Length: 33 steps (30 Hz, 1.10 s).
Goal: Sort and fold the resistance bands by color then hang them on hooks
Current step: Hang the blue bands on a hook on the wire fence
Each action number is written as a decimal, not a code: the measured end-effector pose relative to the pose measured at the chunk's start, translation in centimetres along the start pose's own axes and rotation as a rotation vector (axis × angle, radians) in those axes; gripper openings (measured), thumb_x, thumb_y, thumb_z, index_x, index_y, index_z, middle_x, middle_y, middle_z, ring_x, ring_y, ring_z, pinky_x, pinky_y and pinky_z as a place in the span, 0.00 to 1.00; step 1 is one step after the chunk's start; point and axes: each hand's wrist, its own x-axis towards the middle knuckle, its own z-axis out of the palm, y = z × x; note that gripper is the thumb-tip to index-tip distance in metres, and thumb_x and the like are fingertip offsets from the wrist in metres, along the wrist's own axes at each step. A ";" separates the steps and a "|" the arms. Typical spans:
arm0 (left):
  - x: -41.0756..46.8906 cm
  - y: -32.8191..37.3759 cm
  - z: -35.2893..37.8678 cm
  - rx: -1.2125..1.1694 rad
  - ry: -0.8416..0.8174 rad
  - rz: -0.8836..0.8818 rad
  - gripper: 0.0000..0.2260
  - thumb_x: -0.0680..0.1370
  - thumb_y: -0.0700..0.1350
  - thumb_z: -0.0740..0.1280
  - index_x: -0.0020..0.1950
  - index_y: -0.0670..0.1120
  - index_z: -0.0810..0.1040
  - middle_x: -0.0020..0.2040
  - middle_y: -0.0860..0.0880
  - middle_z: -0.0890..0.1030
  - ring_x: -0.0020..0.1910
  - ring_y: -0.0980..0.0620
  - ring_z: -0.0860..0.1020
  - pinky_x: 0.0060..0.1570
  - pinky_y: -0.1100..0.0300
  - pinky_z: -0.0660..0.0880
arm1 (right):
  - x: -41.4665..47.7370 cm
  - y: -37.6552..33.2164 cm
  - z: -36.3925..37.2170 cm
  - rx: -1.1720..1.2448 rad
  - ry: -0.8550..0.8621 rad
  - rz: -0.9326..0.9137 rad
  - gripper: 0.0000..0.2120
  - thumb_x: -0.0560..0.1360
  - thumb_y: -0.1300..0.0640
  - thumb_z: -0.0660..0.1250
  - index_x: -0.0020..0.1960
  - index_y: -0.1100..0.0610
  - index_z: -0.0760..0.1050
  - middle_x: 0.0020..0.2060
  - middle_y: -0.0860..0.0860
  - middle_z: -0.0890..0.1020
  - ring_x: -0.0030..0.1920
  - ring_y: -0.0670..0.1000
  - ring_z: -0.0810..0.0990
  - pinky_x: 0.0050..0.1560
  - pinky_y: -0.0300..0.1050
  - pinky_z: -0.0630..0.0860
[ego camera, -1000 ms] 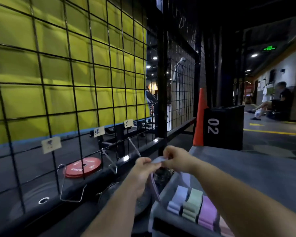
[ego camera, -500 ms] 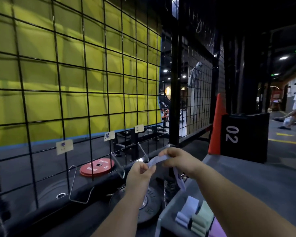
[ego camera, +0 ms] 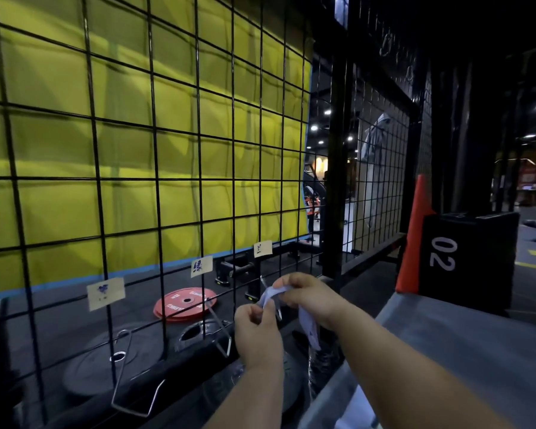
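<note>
A pale lilac resistance band (ego camera: 309,328) is stretched between both hands close to the black wire grid (ego camera: 155,181). My right hand (ego camera: 307,294) pinches its upper end, and my left hand (ego camera: 256,332) pinches it lower down; the rest hangs below my right wrist. Three wire hooks hang from the grid: a left hook (ego camera: 127,376), a middle hook (ego camera: 222,331) and a right hook (ego camera: 276,305) that is partly hidden behind my hands. Paper labels (ego camera: 106,293) (ego camera: 201,266) (ego camera: 262,248) sit above the hooks.
A grey table (ego camera: 464,351) lies at the lower right. A black box marked 02 (ego camera: 468,258) and an orange cone (ego camera: 415,236) stand at its far end. Behind the grid lie a red weight plate (ego camera: 184,305) and black plates (ego camera: 106,366).
The view has swung left and down toward the grid, so the folded bands on the table have left the frame. Both hands have carried the lilac band closer to the right hook.
</note>
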 end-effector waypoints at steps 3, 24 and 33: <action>0.2 -0.2 0.4 0.001 0.014 -0.016 0.06 0.78 0.47 0.67 0.43 0.47 0.73 0.40 0.49 0.77 0.37 0.51 0.73 0.36 0.59 0.69 | 0.8 0.5 0.6 0.007 -0.007 0.011 0.07 0.73 0.61 0.68 0.51 0.57 0.77 0.44 0.50 0.81 0.44 0.45 0.79 0.43 0.35 0.72; 0.3 -1.6 0.3 0.171 -0.156 0.018 0.03 0.80 0.50 0.63 0.47 0.55 0.74 0.47 0.51 0.78 0.44 0.54 0.76 0.37 0.64 0.68 | 1.7 2.1 1.4 0.275 -0.018 0.075 0.06 0.77 0.68 0.59 0.43 0.62 0.73 0.32 0.57 0.76 0.31 0.50 0.74 0.33 0.41 0.73; 0.5 -2.2 0.3 0.305 -0.294 0.067 0.17 0.82 0.51 0.59 0.71 0.59 0.68 0.71 0.54 0.67 0.68 0.56 0.67 0.60 0.66 0.64 | 0.5 3.4 2.1 0.496 0.038 0.115 0.15 0.77 0.64 0.61 0.33 0.59 0.77 0.31 0.56 0.79 0.35 0.52 0.78 0.40 0.44 0.74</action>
